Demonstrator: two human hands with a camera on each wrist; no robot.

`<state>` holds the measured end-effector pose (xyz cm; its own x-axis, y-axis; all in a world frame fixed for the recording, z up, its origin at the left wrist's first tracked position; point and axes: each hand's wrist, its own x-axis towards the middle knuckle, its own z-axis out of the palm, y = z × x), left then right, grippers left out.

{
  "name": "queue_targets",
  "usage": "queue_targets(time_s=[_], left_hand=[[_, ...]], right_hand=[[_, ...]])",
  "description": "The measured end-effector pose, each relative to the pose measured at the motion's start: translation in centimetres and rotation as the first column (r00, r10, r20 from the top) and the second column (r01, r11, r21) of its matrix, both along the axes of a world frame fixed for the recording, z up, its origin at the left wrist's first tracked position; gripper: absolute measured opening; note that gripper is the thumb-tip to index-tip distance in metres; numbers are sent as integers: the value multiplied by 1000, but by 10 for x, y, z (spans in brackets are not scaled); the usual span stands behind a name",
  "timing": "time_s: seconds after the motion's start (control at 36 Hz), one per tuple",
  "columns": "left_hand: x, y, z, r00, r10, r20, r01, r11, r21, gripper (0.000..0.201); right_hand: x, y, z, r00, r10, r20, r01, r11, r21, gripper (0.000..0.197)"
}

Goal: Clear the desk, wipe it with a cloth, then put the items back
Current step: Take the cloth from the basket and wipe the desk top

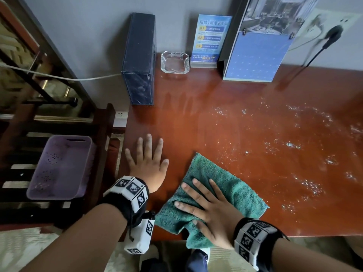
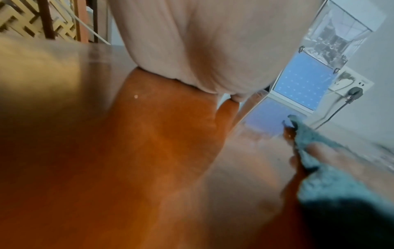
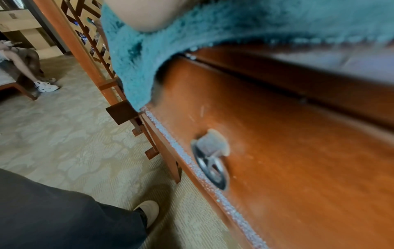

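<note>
Green terry — the cloth [image 1: 225, 179] lies flat at the near edge of the desk [image 1: 225, 114], and the right hand [image 1: 206, 205] presses on it with fingers straight and spread, gripping nothing. One corner hangs over the front edge, above the drawer's ring pull [image 3: 211, 161]. The left hand [image 1: 147, 163] rests palm down on the bare wood just to the left, fingers fanned wide; we read it as a brace.

We judge the step in hand to be the wipe itself. The right half of the top is speckled with droplets [image 1: 294, 144], while the patch around the hands looks smooth. The dark box [image 1: 139, 59], the glass ashtray [image 1: 174, 61], the blue sign card [image 1: 210, 38] and the calendar [image 1: 257, 55] stand along the back by the wall, so that strip is not yet cleared; a purple basket [image 1: 59, 167] sits off the desk to the left.

To do this well we would keep the palm flat and the weight even, pull the hanging corner back onto the top so the whole cloth works, and sweep in long overlapping passes toward the wet side — not small circles that only spread the drops. Near the back we would slow down: the ashtray is glass, and the card and calendar look light enough to topple if the cloth catches them. Better to lift each aside and wipe beneath it.
</note>
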<state>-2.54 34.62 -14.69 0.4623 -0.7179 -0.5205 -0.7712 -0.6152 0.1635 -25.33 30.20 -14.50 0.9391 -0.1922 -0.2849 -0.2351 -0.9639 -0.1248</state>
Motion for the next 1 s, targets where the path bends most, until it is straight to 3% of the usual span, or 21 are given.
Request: queue_targets(time_s=[0.22,0.39,0.61,0.89,1.0], left_hand=[[-3,2,-1,999,-12,32,13,1000,-16,60],[1,-1,2,999,-24,-26,25,999,26,62],[-3,2,-1,999,-32,33,33,999,-21,62],[-2,3,-2,1000,-20,-5,19,999,-48,60],[-2,3,-6,1000,-21,-8,20,998,-61,73]], right_hand=[[-1,-16,0,1000,8,-28,-10,998,-55,58],[-2,-24,-2,999,-23,-39,21,999,-49,52],[3,-35,-1,996,-67,-63,63,996,-66,52],[23,-61,-2,991,-90,-101,84,995,-61,48],[37,-74,-1,985,-114,-130,106,992,-65,48]])
